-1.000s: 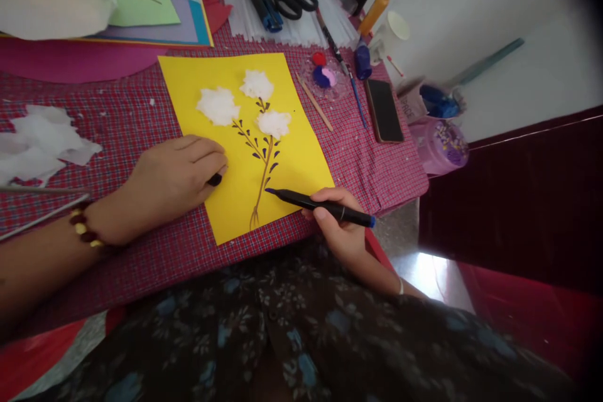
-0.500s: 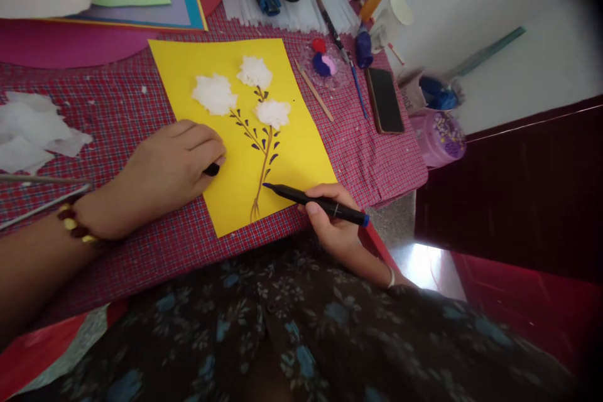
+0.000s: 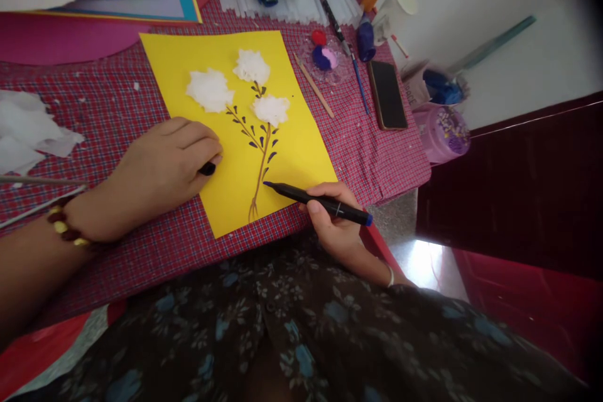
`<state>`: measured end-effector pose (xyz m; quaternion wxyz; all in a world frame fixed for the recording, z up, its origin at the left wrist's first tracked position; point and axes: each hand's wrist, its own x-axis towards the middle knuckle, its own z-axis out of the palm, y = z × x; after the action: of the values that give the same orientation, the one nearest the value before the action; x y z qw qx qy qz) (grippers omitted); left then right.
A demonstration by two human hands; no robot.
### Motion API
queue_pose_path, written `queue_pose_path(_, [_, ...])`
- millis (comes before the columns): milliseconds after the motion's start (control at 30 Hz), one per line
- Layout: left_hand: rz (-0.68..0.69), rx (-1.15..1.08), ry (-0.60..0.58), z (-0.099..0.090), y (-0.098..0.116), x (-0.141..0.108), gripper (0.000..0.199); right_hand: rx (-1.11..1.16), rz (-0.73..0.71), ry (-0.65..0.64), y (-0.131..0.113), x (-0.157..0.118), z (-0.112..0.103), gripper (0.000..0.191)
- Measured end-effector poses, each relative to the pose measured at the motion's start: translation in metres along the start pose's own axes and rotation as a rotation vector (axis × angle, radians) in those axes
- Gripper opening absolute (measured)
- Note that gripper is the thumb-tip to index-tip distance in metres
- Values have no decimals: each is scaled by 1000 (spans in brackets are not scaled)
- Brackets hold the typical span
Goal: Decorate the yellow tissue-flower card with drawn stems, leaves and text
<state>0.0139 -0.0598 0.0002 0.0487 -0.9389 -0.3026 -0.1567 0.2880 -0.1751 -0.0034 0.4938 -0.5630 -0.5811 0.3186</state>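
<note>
Plaid desk [image 3: 389, 176]: we see yellow paper [image 3: 299, 147] mid-frame, right fingers [image 3: 328, 188] gripping black marker [image 3: 294, 193] lower centre, left fingers [image 3: 200, 151] curled round small black piece [image 3: 207, 169]; if paper slips, marker could smear

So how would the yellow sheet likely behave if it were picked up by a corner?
The yellow sheet looks thin, so it would probably bend and be light for its size. Its puffy white flowers look like crumpled tissue and may crush easily. The left hand lies over one edge, likely making it resist sliding.
</note>
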Motion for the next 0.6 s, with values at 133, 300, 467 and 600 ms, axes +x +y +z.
queue_pose_path(133, [-5, -2, -5, -1, 0, 0, 18, 26, -19, 6, 1, -1, 0, 10])
queue_pose_path(300, [-6, -2, 0, -1, 0, -1, 20, 16, 9, 42, 2, -1, 1, 10])
queue_pose_path(467, [3, 1, 13, -2, 0, 0, 20, -7, 10, 38, 1, 0, 3, 10])
queue_pose_path(600, [-1, -5, 12, -1, 0, 0, 20, -45, -7, -15, -3, 2, 3, 9])
